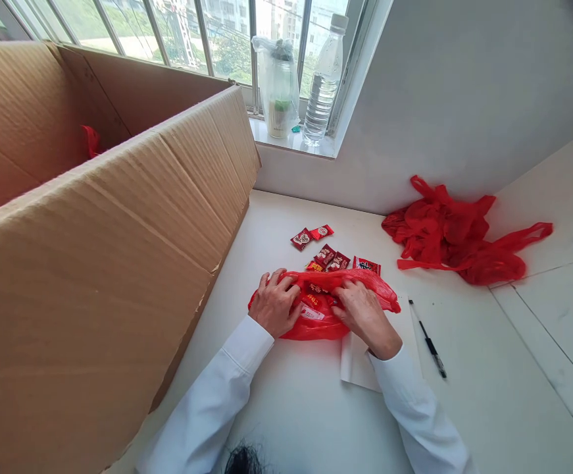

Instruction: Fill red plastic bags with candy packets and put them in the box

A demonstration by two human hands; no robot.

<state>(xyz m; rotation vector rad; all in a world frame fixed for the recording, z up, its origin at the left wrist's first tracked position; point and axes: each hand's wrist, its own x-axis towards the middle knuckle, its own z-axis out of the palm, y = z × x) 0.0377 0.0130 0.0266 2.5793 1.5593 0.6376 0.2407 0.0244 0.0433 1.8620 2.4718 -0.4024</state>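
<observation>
A small red plastic bag point(316, 324) lies on the white floor in front of me, with red candy packets showing inside it. My left hand point(275, 304) grips the bag's left side, fingers curled over its rim. On the bag's right side, my right hand point(362, 314) has its fingers pinched on the rim. Several loose red candy packets point(333, 258) lie just beyond the bag, and two more point(310, 236) sit a little farther away.
A large open cardboard box point(118, 250) stands at the left. A heap of red plastic bags point(458, 240) lies at the right by the wall. A black pen point(429, 343) and a white paper sheet point(360, 368) lie near my right hand. A water bottle point(323, 82) and a jar point(279, 89) stand on the windowsill.
</observation>
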